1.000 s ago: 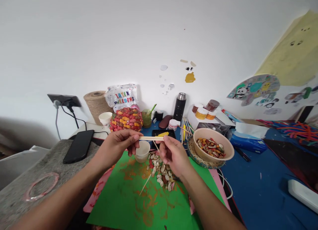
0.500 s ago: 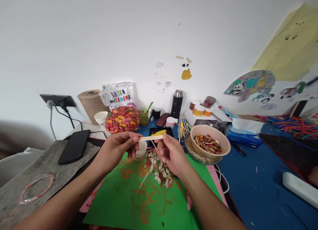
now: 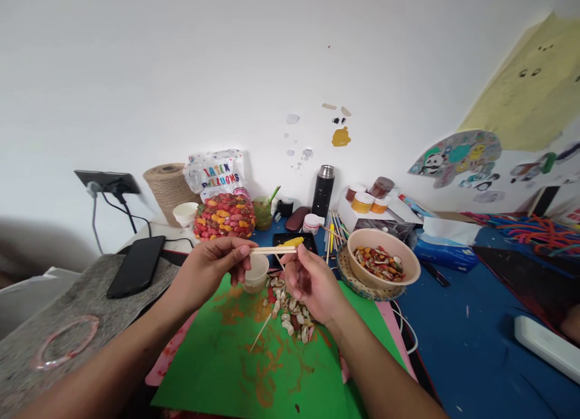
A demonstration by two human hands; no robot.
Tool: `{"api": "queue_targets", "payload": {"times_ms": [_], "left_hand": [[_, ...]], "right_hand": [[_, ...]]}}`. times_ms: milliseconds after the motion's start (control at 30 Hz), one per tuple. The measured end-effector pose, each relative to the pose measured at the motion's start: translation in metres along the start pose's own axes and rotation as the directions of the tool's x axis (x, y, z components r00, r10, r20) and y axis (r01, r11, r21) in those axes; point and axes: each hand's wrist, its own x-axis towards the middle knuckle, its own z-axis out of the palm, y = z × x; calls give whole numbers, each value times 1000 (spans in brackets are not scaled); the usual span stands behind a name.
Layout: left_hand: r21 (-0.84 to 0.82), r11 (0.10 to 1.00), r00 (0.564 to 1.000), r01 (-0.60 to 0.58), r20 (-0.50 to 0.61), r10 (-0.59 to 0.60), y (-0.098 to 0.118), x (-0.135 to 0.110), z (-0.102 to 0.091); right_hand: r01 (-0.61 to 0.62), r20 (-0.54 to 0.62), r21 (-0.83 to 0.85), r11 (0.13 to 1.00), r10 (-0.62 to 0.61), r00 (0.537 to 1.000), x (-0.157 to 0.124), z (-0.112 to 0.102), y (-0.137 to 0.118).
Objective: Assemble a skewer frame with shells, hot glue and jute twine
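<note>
My left hand (image 3: 219, 261) pinches one end of a pair of pale wooden sticks (image 3: 273, 250), which lie side by side and level. At their other end, the thumb and fingers of my right hand (image 3: 313, 280) are closed on them. Another thin stick (image 3: 280, 262) shows by the right fingers; I cannot tell whether they hold it. Below the hands, pale peanut shells (image 3: 294, 313) are heaped on a green sheet (image 3: 217, 371) smeared with orange. A white paper cup (image 3: 256, 275) stands just behind the left fingertips. One loose thin stick (image 3: 261, 332) rests on the sheet.
To the right, a peach bowl (image 3: 410, 268) of coloured shells sits in a woven basket (image 3: 348, 274). Behind are a black tray (image 3: 308, 241) with a yellow piece, a black flask (image 3: 323, 192), and a mound of painted peanuts (image 3: 224, 217). A phone (image 3: 137, 266) lies at left.
Both hands keep their hold on the wooden sticks. The left hand and the sticks have shifted very slightly to the left; the view has moved a little too.
</note>
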Motion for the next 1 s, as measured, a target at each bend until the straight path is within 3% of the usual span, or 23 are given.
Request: {"api": "queue_targets", "payload": {"times_ms": [600,1000], "left_hand": [[34,999,1000,-12,29,11,-6,-1,3],[87,994,997,-71,7,71,-3,-2,2]], "right_hand": [[16,38,85,996,-19,999,3,-5,6],[14,-14,64,998,-13,1000,4,-6,5]]}}
